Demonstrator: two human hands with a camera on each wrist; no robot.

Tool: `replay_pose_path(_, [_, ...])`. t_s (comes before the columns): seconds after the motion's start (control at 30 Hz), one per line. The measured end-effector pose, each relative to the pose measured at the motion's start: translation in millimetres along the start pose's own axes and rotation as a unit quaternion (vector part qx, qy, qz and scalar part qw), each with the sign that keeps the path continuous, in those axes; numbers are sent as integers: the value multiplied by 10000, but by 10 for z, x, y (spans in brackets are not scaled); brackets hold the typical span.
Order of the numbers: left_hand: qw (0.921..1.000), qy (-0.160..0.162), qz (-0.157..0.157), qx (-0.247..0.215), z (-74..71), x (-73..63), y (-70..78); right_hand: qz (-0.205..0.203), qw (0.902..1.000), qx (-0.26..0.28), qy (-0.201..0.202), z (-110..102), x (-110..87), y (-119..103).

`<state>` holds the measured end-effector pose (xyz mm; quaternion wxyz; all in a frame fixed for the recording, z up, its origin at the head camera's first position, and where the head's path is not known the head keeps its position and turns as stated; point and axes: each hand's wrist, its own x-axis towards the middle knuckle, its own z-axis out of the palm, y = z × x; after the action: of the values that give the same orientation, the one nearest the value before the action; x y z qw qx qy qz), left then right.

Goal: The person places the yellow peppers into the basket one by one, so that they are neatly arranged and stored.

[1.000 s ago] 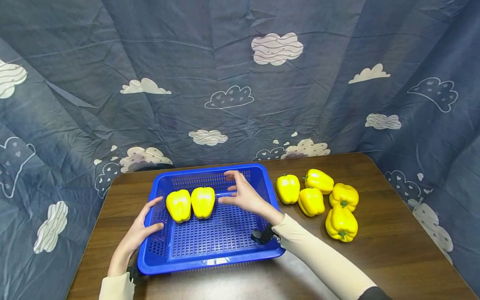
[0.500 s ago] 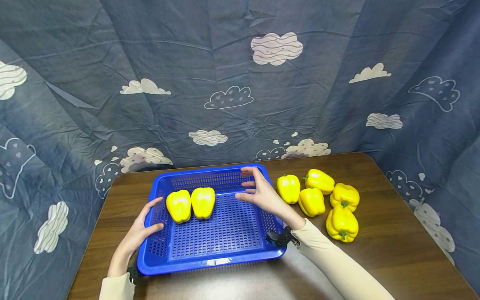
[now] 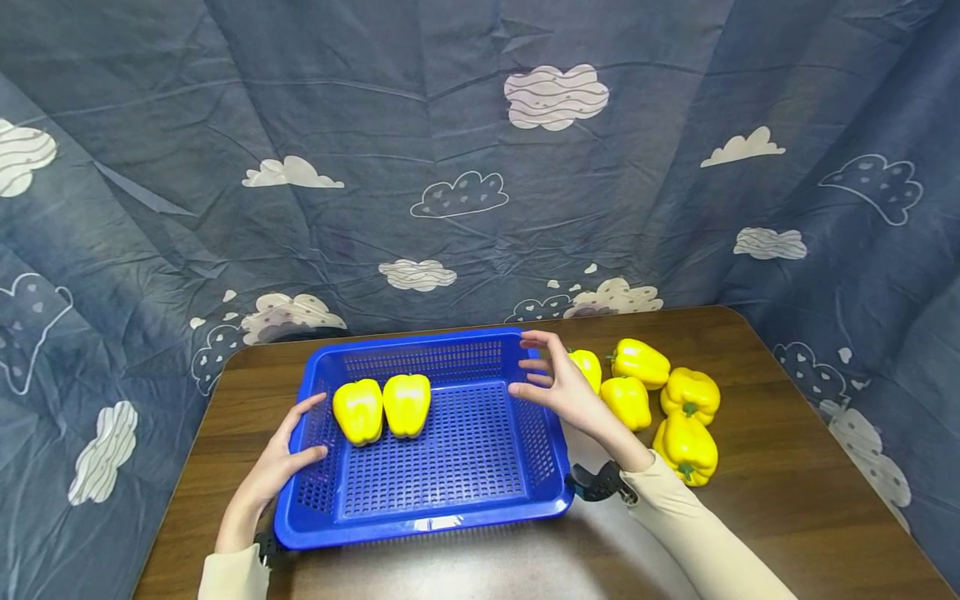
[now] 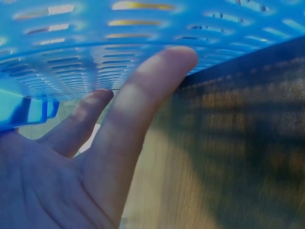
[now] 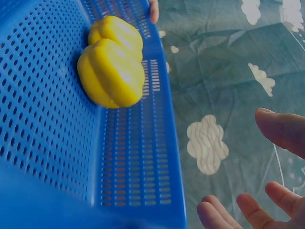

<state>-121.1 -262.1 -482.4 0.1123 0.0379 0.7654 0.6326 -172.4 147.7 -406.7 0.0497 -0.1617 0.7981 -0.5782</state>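
A blue perforated plastic basket (image 3: 431, 525) stands on the table with two yellow bell peppers (image 3: 358, 412) (image 3: 407, 406) side by side in its left part. My left hand (image 3: 272, 462) grips the basket's left rim. Its thumb and index finger show at the rim from above, while the left wrist view has fingers (image 4: 138, 95) against the perforated outside wall. Over the basket's right rim hovers my right hand (image 3: 570, 390), fingers parted and loosely bent, holding nothing. Beyond it lies a bell pepper (image 3: 587, 367) partly hidden by that hand. In the right wrist view, fingertips (image 5: 279, 126) are apart from the basket.
Right of the basket, several more yellow bell peppers (image 3: 626, 402) lie grouped on the wooden table (image 3: 795, 492). A dark blue curtain (image 3: 465, 125) with cloud prints hangs behind the table and along its sides.
My right hand has moved right, from beside the peppers in the basket to over the right rim, near the loose peppers. My left hand and the basket have stayed put.
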Motion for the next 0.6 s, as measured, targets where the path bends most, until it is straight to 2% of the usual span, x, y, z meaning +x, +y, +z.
replay_pose_path(0.27, [9999,-35,92,-78,8,2,3,205,9990,256,313,-210,-174,169])
replay_pose_path(0.43, [9999,-18,113,-58,10,1,6,170,9973,452,547,-317,-263,287])
replay_pose_path(0.6, [9999,-17,95,-51,9,2,-1,14,9973,227,696,-410,-353,366])
